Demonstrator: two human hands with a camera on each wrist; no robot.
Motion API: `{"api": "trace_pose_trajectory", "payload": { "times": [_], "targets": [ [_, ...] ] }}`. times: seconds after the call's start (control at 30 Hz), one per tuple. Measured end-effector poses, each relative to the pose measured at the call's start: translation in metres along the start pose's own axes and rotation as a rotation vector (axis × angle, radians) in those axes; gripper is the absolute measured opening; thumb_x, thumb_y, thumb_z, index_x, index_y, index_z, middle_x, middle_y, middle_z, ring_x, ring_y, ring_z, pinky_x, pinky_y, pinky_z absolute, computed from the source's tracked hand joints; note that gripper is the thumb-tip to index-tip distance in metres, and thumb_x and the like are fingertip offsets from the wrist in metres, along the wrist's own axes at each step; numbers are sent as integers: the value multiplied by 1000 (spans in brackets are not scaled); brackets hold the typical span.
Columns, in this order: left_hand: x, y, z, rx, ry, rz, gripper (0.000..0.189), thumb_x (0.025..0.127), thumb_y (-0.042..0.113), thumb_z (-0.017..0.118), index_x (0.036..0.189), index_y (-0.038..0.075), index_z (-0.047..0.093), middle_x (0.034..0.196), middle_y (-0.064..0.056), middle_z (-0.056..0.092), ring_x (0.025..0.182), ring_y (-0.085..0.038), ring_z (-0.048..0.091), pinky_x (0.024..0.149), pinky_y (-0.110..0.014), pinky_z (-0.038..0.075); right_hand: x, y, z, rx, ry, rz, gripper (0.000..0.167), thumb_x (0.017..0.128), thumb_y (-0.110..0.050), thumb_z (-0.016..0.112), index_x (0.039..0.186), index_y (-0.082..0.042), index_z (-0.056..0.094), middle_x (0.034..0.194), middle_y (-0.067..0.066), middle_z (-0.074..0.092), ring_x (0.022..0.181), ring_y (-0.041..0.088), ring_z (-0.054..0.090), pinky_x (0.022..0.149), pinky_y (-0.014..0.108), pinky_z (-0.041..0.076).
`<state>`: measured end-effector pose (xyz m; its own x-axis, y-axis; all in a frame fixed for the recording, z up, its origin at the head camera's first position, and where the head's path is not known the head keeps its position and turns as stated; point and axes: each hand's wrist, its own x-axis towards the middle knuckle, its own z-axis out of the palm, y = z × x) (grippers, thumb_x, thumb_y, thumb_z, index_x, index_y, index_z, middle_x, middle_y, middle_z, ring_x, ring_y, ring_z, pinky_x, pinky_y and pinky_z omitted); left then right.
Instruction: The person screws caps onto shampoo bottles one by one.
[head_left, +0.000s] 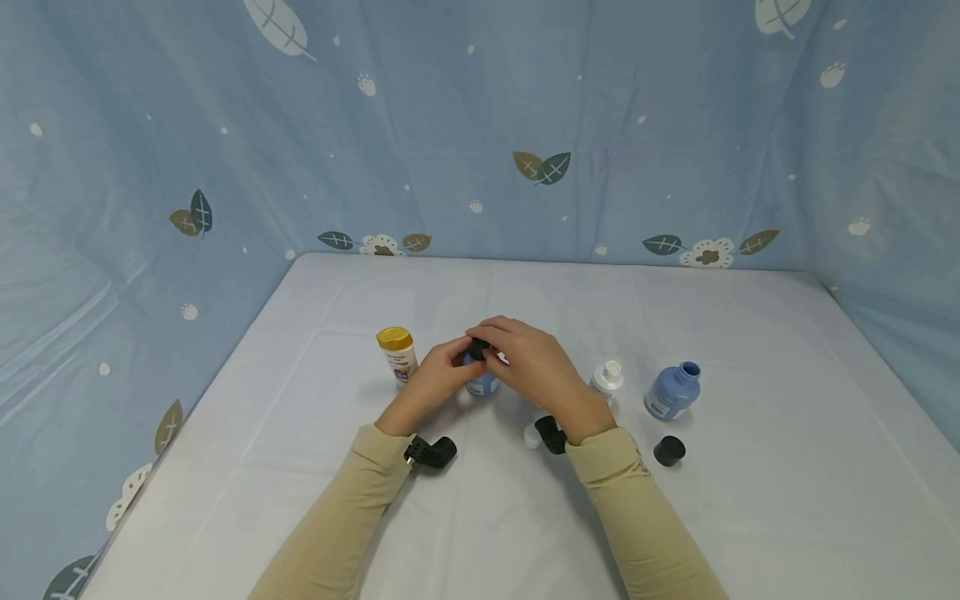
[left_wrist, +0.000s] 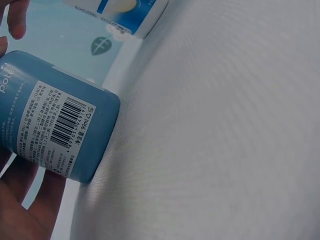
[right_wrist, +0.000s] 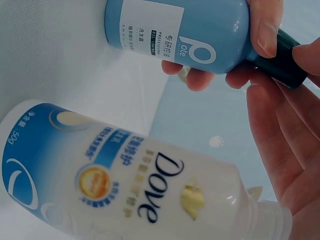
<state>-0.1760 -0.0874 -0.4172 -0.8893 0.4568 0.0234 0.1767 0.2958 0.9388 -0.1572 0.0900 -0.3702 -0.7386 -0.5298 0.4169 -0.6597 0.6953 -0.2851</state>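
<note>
A blue bottle point(head_left: 481, 386) with a black cap point(head_left: 478, 348) stands upright on the white cloth between the hands. My left hand point(head_left: 433, 377) grips this bottle around its upper part, its label and barcode showing in the left wrist view. Fingers and thumb of my right hand point(head_left: 534, 363) pinch the black cap at the bottle's neck. Just right of the right hand, partly hidden by its wrist, is a white Dove bottle point(right_wrist: 165, 185) with a bare threaded neck. Left of the left hand stands a white bottle with a gold cap point(head_left: 395, 338).
Farther right stands a second blue bottle point(head_left: 672, 392), uncapped, with a loose black cap point(head_left: 669, 451) in front of it. A small white cap point(head_left: 532, 437) lies by the right wrist. A blue patterned curtain point(head_left: 480, 125) hangs behind the table.
</note>
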Motion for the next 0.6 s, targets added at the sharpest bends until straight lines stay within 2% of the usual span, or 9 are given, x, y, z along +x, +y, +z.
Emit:
{"api": "trace_pose_trajectory", "payload": {
  "times": [0.1, 0.23, 0.6],
  "targets": [
    [-4, 10, 0, 17, -6, 1, 50, 88, 24, 58, 133, 10, 42, 130, -6, 47, 115, -20, 45, 93, -34, 37, 0, 0, 0, -3, -2, -1, 31, 85, -14, 58, 116, -17, 59, 113, -4, 55, 98, 12, 54, 76, 28, 46],
    [-6, 15, 0, 44, -3, -10, 50, 88, 25, 57, 133, 11, 41, 130, -4, 47, 115, -16, 45, 94, -33, 37, 0, 0, 0, -3, -4, 5, 31, 85, -15, 59, 116, -17, 60, 113, -4, 55, 98, 12, 54, 75, 27, 46],
    [-7, 13, -1, 44, -8, 10, 46, 88, 25, 57, 131, 13, 45, 130, -3, 47, 117, -14, 43, 95, -36, 35, 0, -1, 0, -18, 9, 3, 31, 85, -20, 62, 115, -17, 60, 109, -3, 55, 93, 10, 55, 74, 26, 46]
  ]
}}
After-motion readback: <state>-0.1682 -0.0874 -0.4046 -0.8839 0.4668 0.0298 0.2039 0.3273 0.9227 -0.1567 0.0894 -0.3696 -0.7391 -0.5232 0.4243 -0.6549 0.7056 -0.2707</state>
